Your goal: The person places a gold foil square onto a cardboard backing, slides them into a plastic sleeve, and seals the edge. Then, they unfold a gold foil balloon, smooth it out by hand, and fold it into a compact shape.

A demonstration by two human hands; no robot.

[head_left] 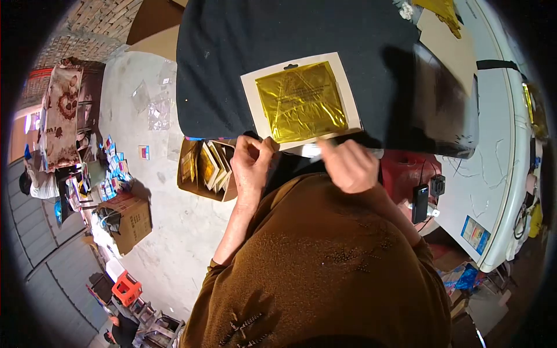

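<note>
A cream card (347, 95) with a hang hole at its top lies on a black cloth (232, 58). On its face sits a square of crinkled gold foil (301, 100) with faint print. My left hand (249, 165) is closed, thumb and finger pinching the card's lower left corner. Close to the card's lower right edge is my right hand (351, 168), blurred by motion, its fingers curled in. Whatever it may hold is hidden. Between the hands, below the card's lower edge, a pale shiny patch (310, 150) shows.
A carton (197, 182) of gold-faced cards stands below the table's left edge. Clear plastic (438, 107) and a cardboard sheet (447, 49) lie at right. Beside them are a white appliance (493, 139) and a black phone-like device (419, 203). Another person (43, 185) is at far left.
</note>
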